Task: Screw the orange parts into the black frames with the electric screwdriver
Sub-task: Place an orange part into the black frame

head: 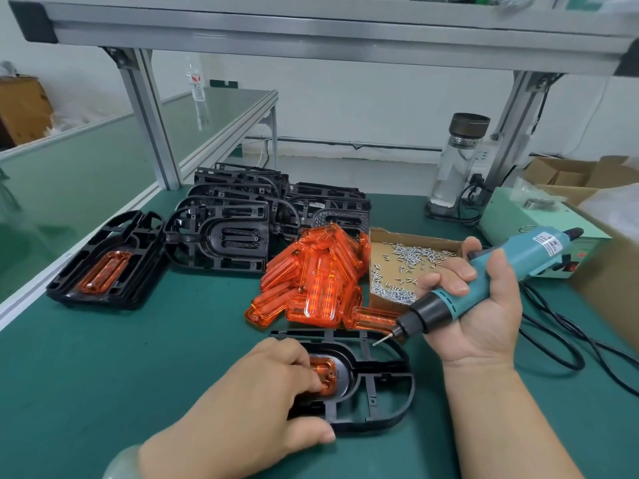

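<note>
An orange part [326,376] sits in the black frame [380,387] under the left hand [266,388], fingertips pressing it, thumb clamping the frame's near rim. Just right of that grip, the right hand [484,312] wraps the electric screwdriver [491,274], bit tip over the frame's far edge; a screw box [408,261] lies beyond its knuckles

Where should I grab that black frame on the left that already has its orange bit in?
Probably pinch the left frame by its near-end rim, coming from above. It lies flat, bare mat surrounds that end, and the far end crowds other frames. Keep fingers off the orange part.
</note>
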A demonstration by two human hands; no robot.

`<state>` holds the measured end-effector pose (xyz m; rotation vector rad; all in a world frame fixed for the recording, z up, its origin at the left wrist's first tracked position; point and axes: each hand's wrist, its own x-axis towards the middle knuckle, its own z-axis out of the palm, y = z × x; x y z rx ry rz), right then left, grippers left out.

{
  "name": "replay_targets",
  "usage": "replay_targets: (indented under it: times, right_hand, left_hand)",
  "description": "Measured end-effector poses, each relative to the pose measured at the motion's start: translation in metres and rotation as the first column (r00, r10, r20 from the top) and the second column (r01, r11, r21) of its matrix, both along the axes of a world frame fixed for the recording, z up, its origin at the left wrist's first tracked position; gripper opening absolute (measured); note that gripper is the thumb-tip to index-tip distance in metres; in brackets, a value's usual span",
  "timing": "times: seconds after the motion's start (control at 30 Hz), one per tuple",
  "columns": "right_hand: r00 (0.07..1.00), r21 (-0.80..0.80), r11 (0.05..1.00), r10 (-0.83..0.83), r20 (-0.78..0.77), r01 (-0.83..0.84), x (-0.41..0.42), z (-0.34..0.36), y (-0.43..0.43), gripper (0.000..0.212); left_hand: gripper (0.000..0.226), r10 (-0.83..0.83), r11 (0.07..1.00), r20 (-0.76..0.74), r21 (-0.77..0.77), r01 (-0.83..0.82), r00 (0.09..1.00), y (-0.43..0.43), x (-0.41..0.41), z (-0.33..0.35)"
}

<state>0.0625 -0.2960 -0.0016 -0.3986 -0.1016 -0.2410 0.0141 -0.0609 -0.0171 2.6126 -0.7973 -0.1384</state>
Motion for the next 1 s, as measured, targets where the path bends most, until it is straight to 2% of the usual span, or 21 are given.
replay_targets:
  times: [0.3,0.37,0.5,0.53,0.6,0.7,0.83,0.93,1.0]
  right_hand:
    - [1.000,0.002,1.000,-0.002,0.004,0.002,-0.001,0.001,-0.003,0.018]
    - [1.000,0.005,1.000,-0.007,0.004,0.007,-0.001,0.001,-0.005,0.018]
    - [1.000,0.010,1.000,0.010,0.016,-0.011,-0.002,0.002,-0.011,0.018]
    - [0.999,0.005,1.000,0.021,0.025,-0.021,-0.002,0.003,-0.013,0.020]
    - [0.997,-0.001,0.998,0.058,0.057,-0.058,-0.003,0.003,-0.015,0.034]
    - [0.992,-0.010,0.996,0.095,0.082,-0.094,-0.002,0.004,-0.015,0.055]
    - [0.990,-0.007,0.994,0.112,0.083,-0.112,0.000,0.005,-0.014,0.060]
    - [0.991,0.013,0.993,0.112,0.068,-0.114,0.001,0.005,-0.014,0.059]
    - [0.991,0.022,0.992,0.119,0.067,-0.121,0.001,0.004,-0.014,0.057]
  left_hand:
    - [0.076,0.034,0.999,-0.047,0.029,-0.032,0.998,-0.003,0.010,0.012]
    - [0.064,0.043,0.999,-0.023,-0.021,-0.044,0.999,-0.004,0.017,0.021]
    - [0.025,0.102,0.979,0.091,-0.185,-0.084,0.991,-0.024,0.043,0.042]
    - [0.019,0.099,0.978,0.138,-0.199,-0.071,0.985,-0.034,0.053,0.047]
    - [0.024,0.069,0.980,0.201,-0.197,-0.029,0.977,-0.059,0.072,0.054]
    - [0.030,-0.037,0.996,0.213,-0.071,0.053,0.976,-0.099,0.100,0.056]
    - [0.028,-0.197,0.951,0.218,0.281,0.132,0.956,-0.140,0.123,0.049]
    - [0.018,-0.192,0.870,0.098,0.477,0.123,0.976,-0.155,0.130,0.043]
    - [0.015,-0.156,0.848,0.054,0.519,0.106,0.986,-0.158,0.131,0.039]
